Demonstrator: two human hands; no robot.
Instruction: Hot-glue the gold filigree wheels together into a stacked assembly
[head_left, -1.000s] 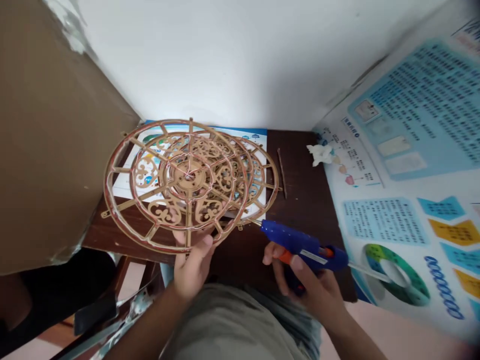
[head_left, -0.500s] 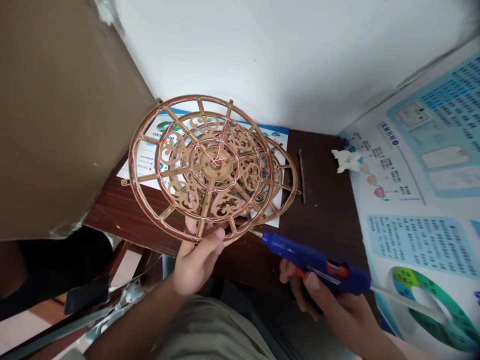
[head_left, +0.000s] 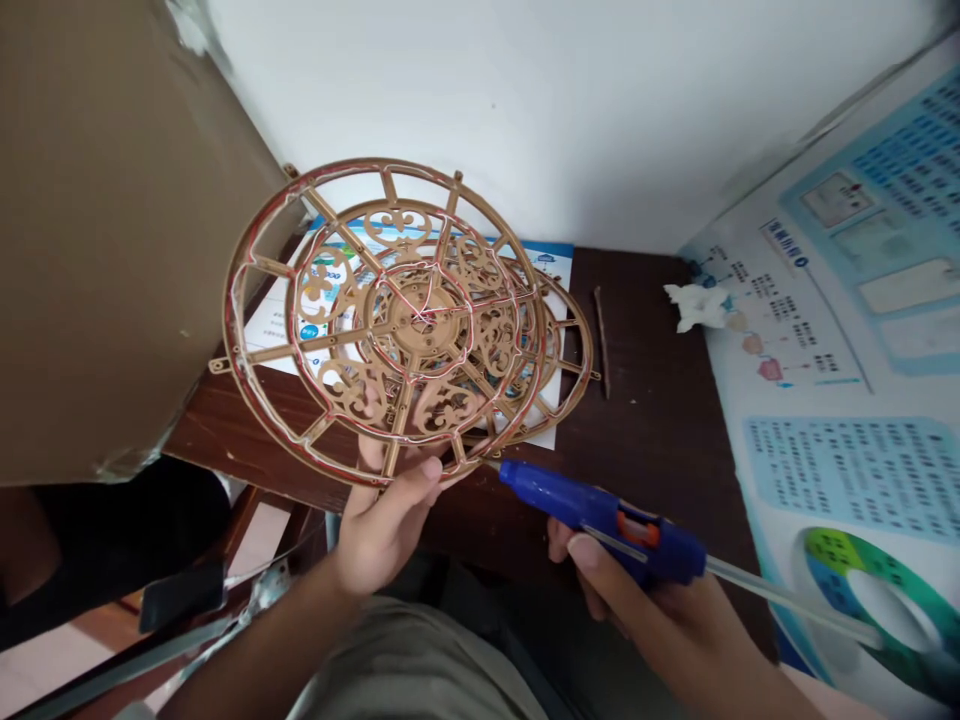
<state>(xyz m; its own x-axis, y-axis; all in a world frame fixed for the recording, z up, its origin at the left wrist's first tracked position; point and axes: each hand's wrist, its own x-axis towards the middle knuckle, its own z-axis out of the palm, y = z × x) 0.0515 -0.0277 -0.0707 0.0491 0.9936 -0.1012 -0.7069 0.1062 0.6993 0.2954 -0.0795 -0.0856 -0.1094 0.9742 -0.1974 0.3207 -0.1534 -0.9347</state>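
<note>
My left hand (head_left: 390,530) grips the lower edge of a tan, openwork ring-shaped frame (head_left: 422,315), thumb on top and fingers underneath. Thin red and white wires run along its spokes and rings, crossing at the hub. In my right hand (head_left: 637,600) is a blue hot glue gun (head_left: 600,515), fingers wrapped round its handle. A translucent glue stick (head_left: 795,605) juts from its back end. The gun's nozzle is close to the frame's lower right rim; whether it touches, I cannot tell. Behind the held frame lies a second similar frame (head_left: 577,340), partly covered.
On the dark brown table (head_left: 652,430) lie a printed white sheet (head_left: 277,335), a thin brown stick (head_left: 602,345) and a crumpled white piece (head_left: 697,306). A cardboard panel (head_left: 112,250) stands left, a white wall (head_left: 525,120) behind, a printed board (head_left: 840,330) right.
The held frame has come up slightly and to the left, nearer the camera. The glue gun has moved left along with it, its nozzle staying by the rim.
</note>
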